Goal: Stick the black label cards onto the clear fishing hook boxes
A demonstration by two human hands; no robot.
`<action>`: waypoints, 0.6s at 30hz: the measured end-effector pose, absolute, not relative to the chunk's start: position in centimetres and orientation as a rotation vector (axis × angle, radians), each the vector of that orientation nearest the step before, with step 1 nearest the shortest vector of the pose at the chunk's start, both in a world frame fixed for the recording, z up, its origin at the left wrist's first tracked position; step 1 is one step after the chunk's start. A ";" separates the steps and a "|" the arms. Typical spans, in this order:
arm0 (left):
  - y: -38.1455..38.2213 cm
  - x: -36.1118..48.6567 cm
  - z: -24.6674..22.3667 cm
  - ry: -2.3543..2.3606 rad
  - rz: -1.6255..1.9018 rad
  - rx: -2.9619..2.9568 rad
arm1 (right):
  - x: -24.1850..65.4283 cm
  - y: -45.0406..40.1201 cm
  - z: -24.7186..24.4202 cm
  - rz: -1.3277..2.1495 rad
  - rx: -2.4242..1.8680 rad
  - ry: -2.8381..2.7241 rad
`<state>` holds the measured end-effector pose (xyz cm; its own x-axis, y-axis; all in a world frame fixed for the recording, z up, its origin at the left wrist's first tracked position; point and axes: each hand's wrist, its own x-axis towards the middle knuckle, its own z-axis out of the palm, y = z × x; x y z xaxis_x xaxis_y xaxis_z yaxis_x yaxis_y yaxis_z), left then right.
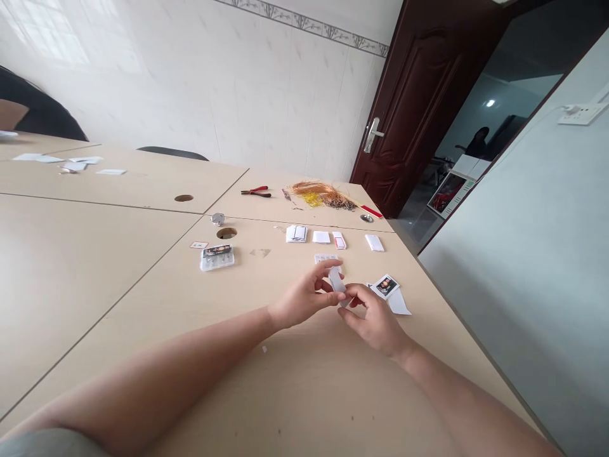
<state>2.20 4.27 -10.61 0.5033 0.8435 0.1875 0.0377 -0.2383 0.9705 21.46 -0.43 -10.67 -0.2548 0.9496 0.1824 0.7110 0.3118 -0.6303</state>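
Note:
Between my hands is a small white piece of folded card (335,279), held above the table. My left hand (307,295) grips it with thumb below and fingers behind and over its upper end. The fingertips of my right hand (378,320) pinch its lower end; they partly hide it. Just behind my left fingers lies a clear plastic case (326,259), partly covered by the hand. To the right of my right hand rest a card with a dark picture (386,287) and a white paper slip (399,303).
Stacks of white cards (297,233) and a red-edged card (339,240) lie beyond my hands. Farther back are red-handled pliers (257,191) and a bundle of copper-coloured wires (318,188). A clear box (217,257) sits left, near a round table hole (227,233).

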 end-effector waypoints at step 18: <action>5.6 2.2 -13.6 0.910 0.988 1.885 | 20.6 16.3 -7.4 0.146 -2.341 -1.895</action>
<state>2.15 5.63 -13.56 0.4353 0.8511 0.2933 0.2227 -0.4175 0.8810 20.62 16.26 -7.38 0.2084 0.9780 0.0044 0.9658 -0.2051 -0.1584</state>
